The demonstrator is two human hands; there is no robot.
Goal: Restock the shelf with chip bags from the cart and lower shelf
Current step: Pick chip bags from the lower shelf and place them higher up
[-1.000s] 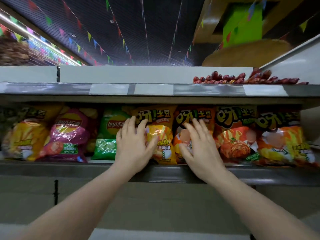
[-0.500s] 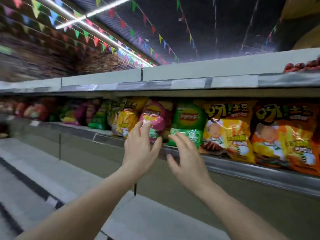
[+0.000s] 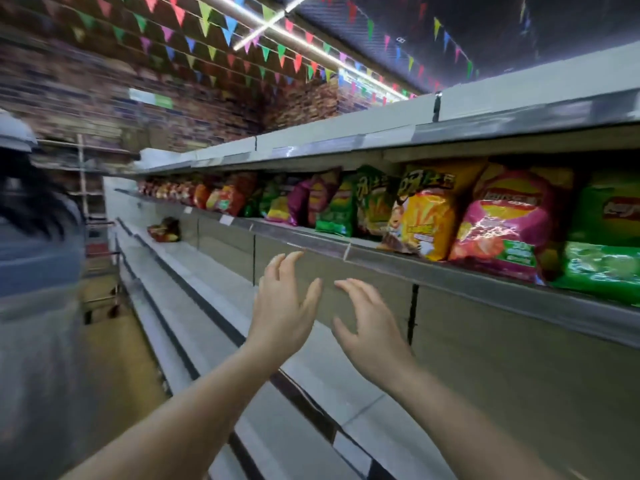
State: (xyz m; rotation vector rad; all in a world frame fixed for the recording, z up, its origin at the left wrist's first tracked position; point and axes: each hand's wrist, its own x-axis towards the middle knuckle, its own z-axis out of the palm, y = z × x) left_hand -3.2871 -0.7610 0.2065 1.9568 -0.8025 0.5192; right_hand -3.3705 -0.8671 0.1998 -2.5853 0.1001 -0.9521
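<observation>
Your view has swung left; both hands, left hand (image 3: 280, 313) and right hand (image 3: 372, 336), hang empty, fingers spread, below the shelf (image 3: 381, 259), chip bags (image 3: 429, 216) up right.

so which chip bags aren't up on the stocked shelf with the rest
The small reddish pile of bags far down the aisle; it alone sits on the lower shelf, below the stocked row.

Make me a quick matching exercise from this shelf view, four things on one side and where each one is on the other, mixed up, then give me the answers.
Things:
1. pink chip bag
2. yellow chip bag
3. lone bag on the lower shelf
4. left hand

Places:
A. far down the aisle, below the stocked shelf
B. in the air below the stocked shelf's front edge, holding nothing
C. between the yellow and the big green bag
D. just left of the pink bag

Pairs: 1-C, 2-D, 3-A, 4-B
</observation>
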